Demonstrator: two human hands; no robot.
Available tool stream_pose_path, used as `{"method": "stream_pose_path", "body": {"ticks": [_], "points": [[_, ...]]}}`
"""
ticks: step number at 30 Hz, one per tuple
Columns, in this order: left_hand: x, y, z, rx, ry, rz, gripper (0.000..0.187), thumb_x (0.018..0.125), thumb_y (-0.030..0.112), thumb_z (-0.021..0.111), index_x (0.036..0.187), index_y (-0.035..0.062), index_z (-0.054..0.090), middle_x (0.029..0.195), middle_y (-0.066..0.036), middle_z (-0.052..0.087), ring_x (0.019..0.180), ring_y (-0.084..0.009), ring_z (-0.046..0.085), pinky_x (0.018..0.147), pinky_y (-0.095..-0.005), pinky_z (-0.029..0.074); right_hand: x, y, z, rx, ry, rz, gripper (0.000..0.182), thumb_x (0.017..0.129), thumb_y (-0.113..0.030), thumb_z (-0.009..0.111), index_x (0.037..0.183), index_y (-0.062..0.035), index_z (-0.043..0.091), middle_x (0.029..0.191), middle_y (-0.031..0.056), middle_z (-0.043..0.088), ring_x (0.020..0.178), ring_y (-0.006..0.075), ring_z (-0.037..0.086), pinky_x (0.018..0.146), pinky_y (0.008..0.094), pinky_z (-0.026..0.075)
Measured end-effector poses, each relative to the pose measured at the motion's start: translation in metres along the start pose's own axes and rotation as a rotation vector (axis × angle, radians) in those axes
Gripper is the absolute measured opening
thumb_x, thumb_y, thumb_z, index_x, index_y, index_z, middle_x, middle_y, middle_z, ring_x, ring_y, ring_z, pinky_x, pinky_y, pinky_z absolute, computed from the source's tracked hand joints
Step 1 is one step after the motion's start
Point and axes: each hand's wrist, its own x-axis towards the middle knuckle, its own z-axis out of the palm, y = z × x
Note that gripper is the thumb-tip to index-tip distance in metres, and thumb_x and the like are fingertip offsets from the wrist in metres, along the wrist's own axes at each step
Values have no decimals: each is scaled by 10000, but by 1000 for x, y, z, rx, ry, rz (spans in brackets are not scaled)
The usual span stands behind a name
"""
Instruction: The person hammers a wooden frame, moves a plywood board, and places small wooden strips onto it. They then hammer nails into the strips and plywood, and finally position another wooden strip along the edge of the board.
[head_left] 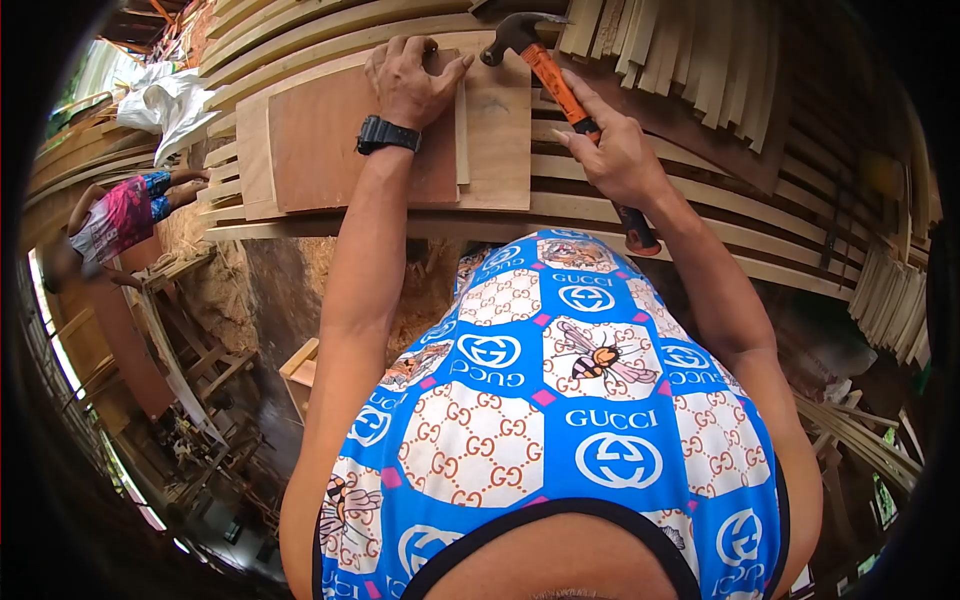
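My left hand (412,82), with a dark watch (388,134) at the wrist, lies over the far edge of a reddish-brown wooden panel (325,140). Its fingers bend over that edge, and the thumb reaches to the top of a thin pale wooden strip (462,140) along the panel's right side. Under both is a lighter board (505,160). My right hand (617,155) is closed around the orange and black handle of a claw hammer (556,80). The hammer's head is just right of my left thumb, above the boards. Whether a nail is there, I cannot make out.
Long wooden slats (720,225) run side by side beneath the boards. Bundled strips (690,60) lie at the upper right, more strips (890,300) at the far right. Another person (125,220) stands at the left, near a wooden frame (185,340) and white sacking (165,105).
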Motion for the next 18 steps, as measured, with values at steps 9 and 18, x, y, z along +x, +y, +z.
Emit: {"method": "stream_pose_path", "body": {"ticks": [9,18], "points": [[0,5,-6,39,-35,2,577,749,580,803,1002,69,712,1056,-149,649,1072,-345,546,1044,-505,341,4,14,16,78,77,-23,765,968,-165,612,1648,-128,265,773,263,658,603,346,616,735,387,540],[1,7,-7,42,-69,-47,511,752,523,805,990,82,709,1060,-139,658,1075,-341,555,1046,-500,341,9,21,14,116,52,47,781,969,-158,635,1662,-175,276,678,65,555,617,151,541,678,301,510]]}}
